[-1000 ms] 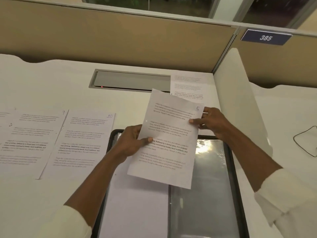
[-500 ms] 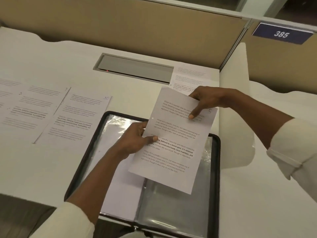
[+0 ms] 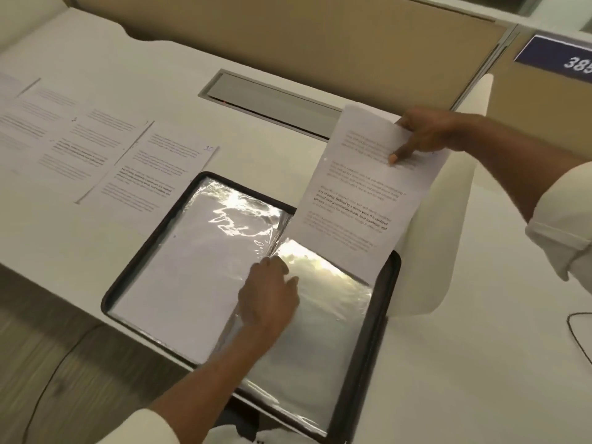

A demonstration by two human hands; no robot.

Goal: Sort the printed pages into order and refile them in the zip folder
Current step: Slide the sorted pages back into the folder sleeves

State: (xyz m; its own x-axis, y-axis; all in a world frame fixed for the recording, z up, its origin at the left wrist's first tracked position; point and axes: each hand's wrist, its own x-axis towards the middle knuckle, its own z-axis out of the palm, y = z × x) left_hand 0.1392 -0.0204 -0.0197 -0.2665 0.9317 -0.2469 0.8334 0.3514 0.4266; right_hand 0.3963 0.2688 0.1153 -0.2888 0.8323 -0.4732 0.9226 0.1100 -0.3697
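The step in hand is refiling: one sorted page (image 3: 358, 200) is being brought to the open folder (image 3: 381, 302), which lies flat on the desk (image 3: 448, 363). The page is held clear of the desk, over the folder's far right corner. It is pinched near its top edge by the right hand (image 3: 427, 133), with the forefinger laid across the print. The left hand (image 3: 269, 296) rests at the folder's spine, its fingertips at the upper corner of the right-hand plastic sleeve (image 3: 320, 334). Whether that corner is pinched or only touched cannot be told. The left-hand sleeve (image 3: 195, 270) appears to hold a sheet already. Further loose pages (image 3: 150, 174) lie in a row on the desk, left of the folder.

For the next move, the sleeve's mouth is probably to be lifted open, and the page's lower edge is to be squared with it before sliding. Thin film clings, so a buckled page is the likely fault.
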